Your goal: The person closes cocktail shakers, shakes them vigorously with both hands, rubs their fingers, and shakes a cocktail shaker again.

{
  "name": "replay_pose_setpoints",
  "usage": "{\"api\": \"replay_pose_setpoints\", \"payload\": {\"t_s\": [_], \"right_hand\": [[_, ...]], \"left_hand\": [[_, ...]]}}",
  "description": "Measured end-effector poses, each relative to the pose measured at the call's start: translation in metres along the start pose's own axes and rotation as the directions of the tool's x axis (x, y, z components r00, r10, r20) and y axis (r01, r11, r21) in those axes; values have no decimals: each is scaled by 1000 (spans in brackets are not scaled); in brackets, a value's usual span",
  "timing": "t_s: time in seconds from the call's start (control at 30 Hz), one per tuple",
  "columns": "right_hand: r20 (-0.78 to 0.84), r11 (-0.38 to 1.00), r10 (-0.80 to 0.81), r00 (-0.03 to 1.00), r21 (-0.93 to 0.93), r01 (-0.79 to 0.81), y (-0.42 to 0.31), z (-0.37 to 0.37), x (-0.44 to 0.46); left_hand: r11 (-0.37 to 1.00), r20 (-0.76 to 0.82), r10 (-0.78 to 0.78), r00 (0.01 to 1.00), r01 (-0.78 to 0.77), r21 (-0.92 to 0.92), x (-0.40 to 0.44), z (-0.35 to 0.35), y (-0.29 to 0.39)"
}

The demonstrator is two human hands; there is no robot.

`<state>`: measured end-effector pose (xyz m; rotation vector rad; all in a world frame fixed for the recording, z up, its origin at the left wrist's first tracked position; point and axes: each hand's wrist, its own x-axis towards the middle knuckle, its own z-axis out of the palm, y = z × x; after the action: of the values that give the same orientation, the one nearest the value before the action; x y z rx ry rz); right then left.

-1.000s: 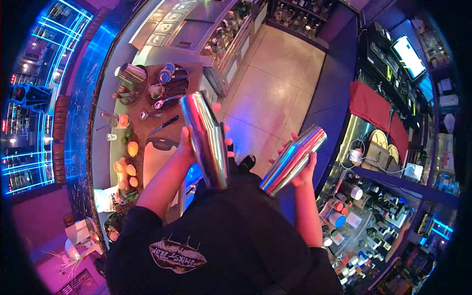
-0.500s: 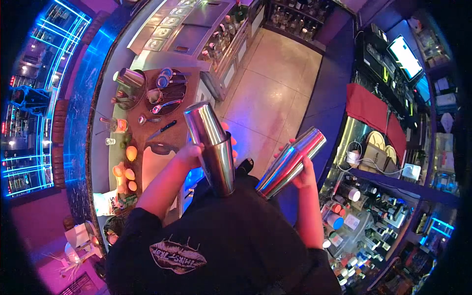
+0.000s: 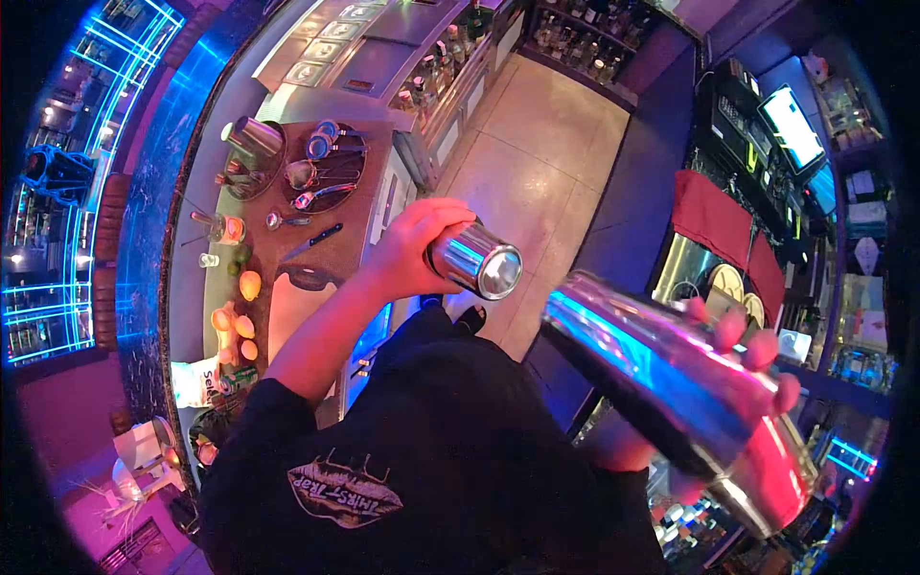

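My left hand [image 3: 412, 244] is closed around a metal cocktail shaker [image 3: 474, 259], held out in front of me over the aisle. The shaker's round base points toward the camera, and its far end is hidden by my hand. On the right, raised close to the camera, a second two-piece cocktail shaker [image 3: 661, 369] looks large and slightly blurred. My right hand [image 3: 752, 355] grips it, with the fingertips curled over its upper side; the palm is hidden behind the metal. The two shakers are apart, both tilted.
To the left, a counter holds a knife [image 3: 313, 242], a round tray [image 3: 331, 177] of bar tools, a metal tin [image 3: 257, 137], yellow fruit [image 3: 250, 286] and a cutting board [image 3: 297, 316]. On the right are red cloths [image 3: 714, 216], a lit screen [image 3: 792, 125] and bottles. Tiled floor [image 3: 537, 144] lies ahead.
The left shaker has tipped from upright so its base faces the camera. The right shaker has risen toward the camera and moved right, its slant reversed. Both hands keep hold.
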<state>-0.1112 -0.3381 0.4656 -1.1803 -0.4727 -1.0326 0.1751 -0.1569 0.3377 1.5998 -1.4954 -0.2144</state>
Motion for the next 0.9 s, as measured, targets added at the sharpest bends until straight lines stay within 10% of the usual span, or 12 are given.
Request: {"api": "replay_pose_setpoints", "payload": {"t_s": [0.2, 0.3, 0.53, 0.63, 0.83, 0.9], "right_hand": [[-11, 935, 280, 960, -224, -275, 25, 23, -13], [-26, 992, -35, 999, -120, 31, 31, 28, -20], [88, 963, 224, 971, -175, -206, 21, 21, -15], [-43, 989, -60, 997, -138, 53, 24, 25, -22], [-109, 926, 240, 965, -272, -261, 45, 4, -42], [-316, 887, 367, 875, -164, -431, 50, -13, -60]], "left_hand": [[1000, -46, -27, 999, 26, -9, -2, 4, 5], [998, -57, -51, 997, 49, -32, -6, 3, 2], [996, -68, -76, 995, 73, -49, -6, 5, 10], [980, -15, -153, 988, 149, -133, -11, 5, 15], [931, 115, -275, 954, 294, -214, -38, 20, -1], [462, 281, -533, 798, 553, -694, -65, 33, -20]]}}
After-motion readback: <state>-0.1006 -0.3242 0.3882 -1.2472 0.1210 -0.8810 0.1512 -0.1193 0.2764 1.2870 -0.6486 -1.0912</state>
